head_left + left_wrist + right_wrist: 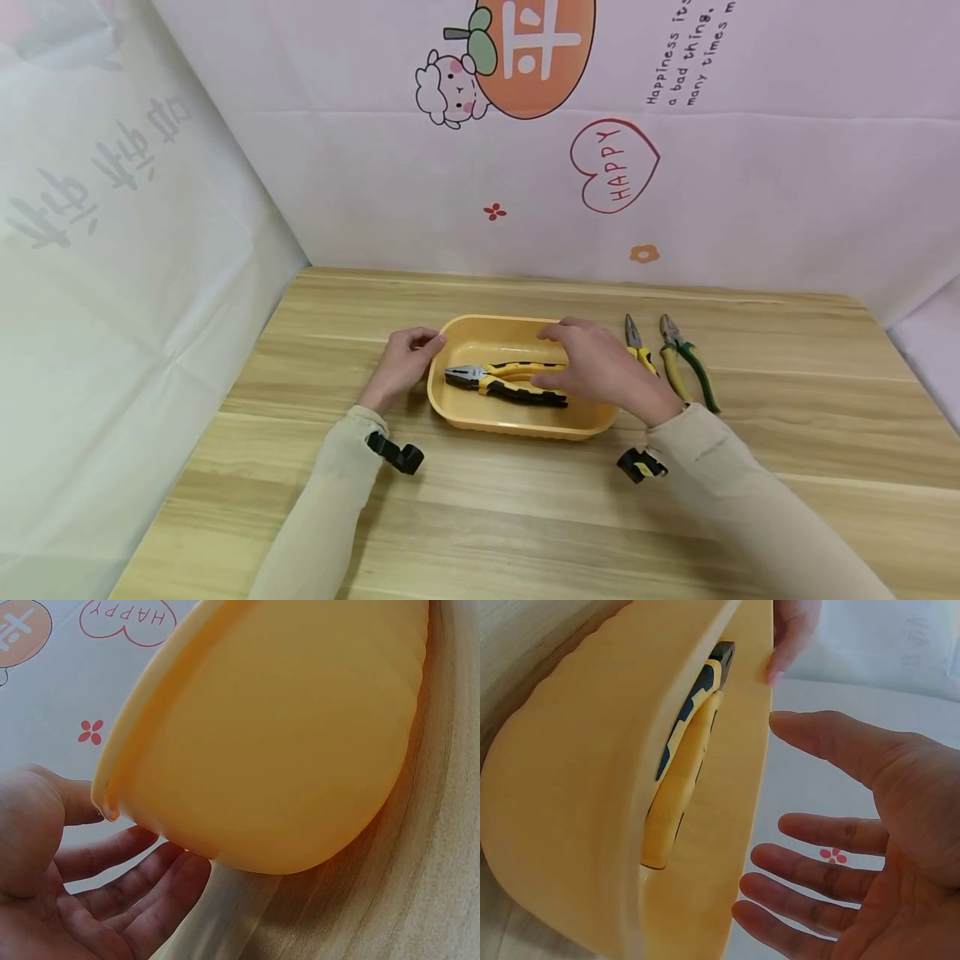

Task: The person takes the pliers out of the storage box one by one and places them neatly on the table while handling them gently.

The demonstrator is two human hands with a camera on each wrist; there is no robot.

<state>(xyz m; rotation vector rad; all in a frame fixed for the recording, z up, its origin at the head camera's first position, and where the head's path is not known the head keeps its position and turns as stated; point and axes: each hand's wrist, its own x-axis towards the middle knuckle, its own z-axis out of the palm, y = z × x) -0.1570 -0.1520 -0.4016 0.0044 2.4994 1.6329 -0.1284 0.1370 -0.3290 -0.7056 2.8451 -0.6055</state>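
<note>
A yellow plastic tub stands on the table, and combination pliers with yellow and black handles lie inside it, their head toward the left. My left hand pinches the tub's left end: in the left wrist view the thumb is at the rim and the fingers lie against the outer wall. Over the tub's right part hovers my right hand, holding nothing. Its fingers are spread and relaxed in the right wrist view. The ends of the handles are close to that hand in the head view.
Right of the tub lie long-nose pliers with yellow handles, partly hidden by my right hand. Beside them are pliers with green and yellow handles. A printed white cloth hangs behind the wooden table; another covers the left side.
</note>
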